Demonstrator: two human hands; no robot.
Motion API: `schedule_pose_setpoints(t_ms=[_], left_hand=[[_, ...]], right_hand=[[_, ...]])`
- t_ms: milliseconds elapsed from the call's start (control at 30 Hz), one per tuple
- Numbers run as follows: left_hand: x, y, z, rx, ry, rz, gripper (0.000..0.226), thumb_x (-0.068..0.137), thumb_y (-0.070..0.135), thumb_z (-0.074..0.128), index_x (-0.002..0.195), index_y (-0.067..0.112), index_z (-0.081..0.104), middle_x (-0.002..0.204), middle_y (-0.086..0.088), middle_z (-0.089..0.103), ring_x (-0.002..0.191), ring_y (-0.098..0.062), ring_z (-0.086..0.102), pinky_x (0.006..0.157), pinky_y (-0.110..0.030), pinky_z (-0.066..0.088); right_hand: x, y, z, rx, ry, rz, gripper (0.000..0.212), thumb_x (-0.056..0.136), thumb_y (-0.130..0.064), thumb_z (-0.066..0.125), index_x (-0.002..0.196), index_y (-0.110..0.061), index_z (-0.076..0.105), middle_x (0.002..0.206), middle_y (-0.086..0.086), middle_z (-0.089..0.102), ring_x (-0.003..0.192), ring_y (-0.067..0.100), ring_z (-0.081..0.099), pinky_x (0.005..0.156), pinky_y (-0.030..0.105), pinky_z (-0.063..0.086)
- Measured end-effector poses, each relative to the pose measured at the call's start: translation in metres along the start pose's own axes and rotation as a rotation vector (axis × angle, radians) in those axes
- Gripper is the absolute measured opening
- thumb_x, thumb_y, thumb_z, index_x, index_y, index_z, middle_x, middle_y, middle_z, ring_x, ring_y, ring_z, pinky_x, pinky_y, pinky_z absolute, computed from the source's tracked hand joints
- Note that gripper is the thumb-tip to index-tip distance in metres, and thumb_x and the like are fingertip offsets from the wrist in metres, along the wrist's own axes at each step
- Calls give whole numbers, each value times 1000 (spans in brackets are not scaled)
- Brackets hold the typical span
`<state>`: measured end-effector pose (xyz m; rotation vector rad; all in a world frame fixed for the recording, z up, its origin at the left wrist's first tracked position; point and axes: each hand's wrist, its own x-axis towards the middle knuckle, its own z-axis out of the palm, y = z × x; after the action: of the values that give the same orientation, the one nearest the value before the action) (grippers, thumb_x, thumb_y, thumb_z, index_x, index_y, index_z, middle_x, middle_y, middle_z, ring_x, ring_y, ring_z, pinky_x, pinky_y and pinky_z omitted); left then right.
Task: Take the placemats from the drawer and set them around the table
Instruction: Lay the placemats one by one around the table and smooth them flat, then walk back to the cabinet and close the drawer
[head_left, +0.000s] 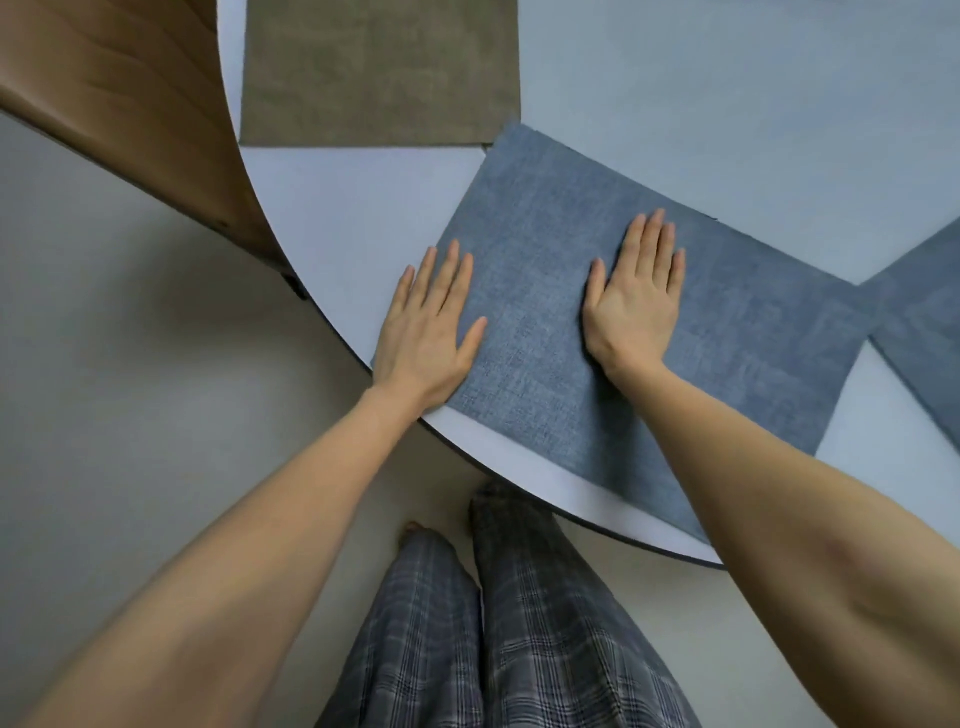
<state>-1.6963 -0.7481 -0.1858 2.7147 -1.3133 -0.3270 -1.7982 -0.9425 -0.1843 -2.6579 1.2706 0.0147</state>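
Now both hands lie flat, fingers straight, on the blue placemat (613, 332). Left hand (431, 332) covers its left edge; right hand (636, 296) presses its middle.

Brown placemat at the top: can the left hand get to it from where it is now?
Probably yes. The left hand lies flat on the near blue placemat's left edge, and only bare table separates it from the brown placemat; nothing stands between.

It looked like a home dining spot: a round white bench (332, 218) carried fabric placemats, a brown one (379, 67) and blue ones (540, 270) along its rim, a wooden chair (130, 104) stood just beside it, and plaid lounge trousers (498, 623) showed below its edge.
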Motion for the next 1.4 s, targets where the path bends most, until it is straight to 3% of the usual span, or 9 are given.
schedule_pose_setpoints(t_ms=[233, 567, 700, 767, 867, 933, 1000, 1133, 1400], left_hand=[[0, 0, 2, -9, 17, -11, 65, 98, 45, 24, 154, 14, 10, 162, -4, 8, 150, -23, 4, 122, -39, 4], [-37, -5, 3, 20, -32, 14, 62, 103, 43, 21, 154, 14, 3, 162, -7, -2, 150, -24, -2, 121, -42, 0], [-84, -31, -6, 60, -145, 70, 66, 102, 45, 25, 153, 15, -3, 161, -8, -8, 149, -26, -5, 122, -40, 1], [-96, -42, -20, 94, -251, 85, 67, 102, 45, 24, 153, 16, -9, 161, -5, -14, 149, -23, -8, 121, -39, 1], [-101, -60, -54, 232, -411, 132, 67, 102, 40, 30, 153, 17, -8, 161, -4, -11, 150, -23, -1, 121, -41, 7], [-99, -76, -83, 241, -499, 86, 63, 101, 40, 34, 154, 17, 9, 162, -6, 10, 147, -24, 17, 118, -42, 16], [-96, -99, -114, 204, -535, -3, 54, 100, 43, 35, 147, 17, 32, 151, -7, 37, 137, -26, 38, 107, -42, 34], [-91, -167, -178, 157, -470, -143, 46, 99, 45, 36, 135, 21, 48, 136, -5, 54, 121, -26, 53, 90, -40, 46], [-93, -318, -317, 36, -236, -540, 49, 98, 46, 38, 139, 20, 46, 141, -5, 51, 127, -28, 50, 100, -37, 44]], right_hand=[[-82, -22, 17, -19, -63, -388, 61, 98, -45, 27, 152, -18, 17, 160, 5, 13, 148, 23, 10, 120, 38, 3], [-178, 81, 1, -20, 6, 315, 59, 101, -42, 24, 153, -22, 4, 161, 3, 0, 149, 21, -2, 121, 40, -3], [-211, 44, -6, 63, -107, 522, 71, 99, -47, 28, 153, -13, -3, 160, 14, -8, 148, 29, -10, 119, 45, -5], [-210, 3, -10, 81, -238, 399, 75, 98, -52, 26, 152, -11, -7, 158, 15, -15, 146, 31, -16, 117, 46, -9], [-191, -59, -21, 72, -439, -6, 68, 100, -49, 25, 153, -17, -2, 159, 10, -14, 147, 31, -13, 120, 45, -3], [-172, -96, -37, 96, -564, -214, 56, 101, -42, 31, 148, -14, 24, 158, 13, 14, 145, 33, 15, 117, 45, 20], [-151, -131, -56, 114, -601, -300, 41, 99, -35, 37, 128, -8, 50, 136, 16, 50, 124, 34, 47, 98, 43, 42], [-95, -217, -92, 29, -547, -532, 35, 98, -27, 41, 119, -6, 60, 122, 13, 62, 112, 32, 55, 89, 40, 47], [3, -474, -163, 106, -443, -1018, 25, 98, -24, 44, 105, -11, 65, 102, 6, 66, 91, 24, 64, 86, 41, 54]])
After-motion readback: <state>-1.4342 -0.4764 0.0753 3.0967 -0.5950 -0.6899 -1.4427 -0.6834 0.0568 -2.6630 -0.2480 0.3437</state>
